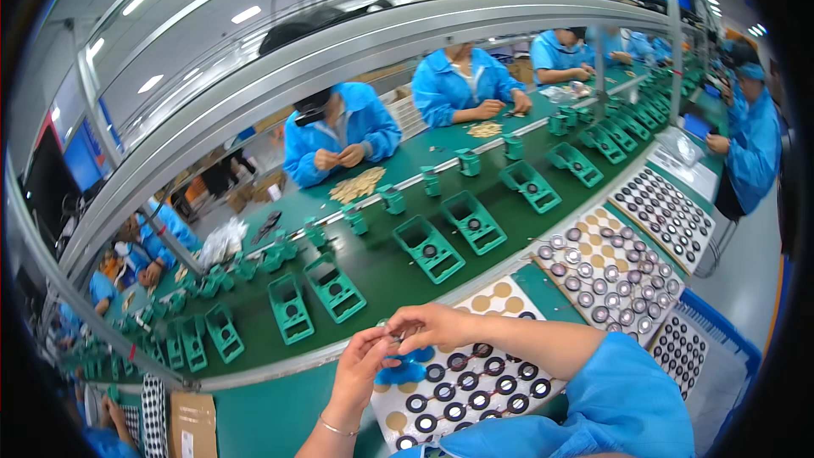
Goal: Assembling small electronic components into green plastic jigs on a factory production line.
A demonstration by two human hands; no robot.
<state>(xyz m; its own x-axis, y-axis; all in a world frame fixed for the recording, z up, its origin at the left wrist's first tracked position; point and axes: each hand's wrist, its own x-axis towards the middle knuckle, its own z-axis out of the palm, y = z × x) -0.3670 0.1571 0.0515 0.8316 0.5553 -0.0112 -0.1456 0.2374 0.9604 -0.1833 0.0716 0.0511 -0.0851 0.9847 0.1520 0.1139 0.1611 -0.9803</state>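
Both of my hands meet above a white tray [386, 403] of round parts with black rings. My left hand [360, 362] pinches with thumb and fingers, and a bracelet circles its wrist. Bent over the same spot, the fingers of my right hand [434, 327] touch a small, partly hidden piece at my left fingertips; its kind does not show. Just under them lies a shiny blue patch [409, 371] on the tray. Black-ringed round parts [444, 392] fill the tray's near rows, and tan discs [502, 289] show at its far end.
Beyond my tray runs a green conveyor belt [386, 301] carrying green plastic housings [428, 249]. More trays of round parts [610, 280] stand to the right, beside a blue crate [721, 335]. A cardboard piece [193, 424] lies left. Metal rails cross overhead; several people in blue work opposite.
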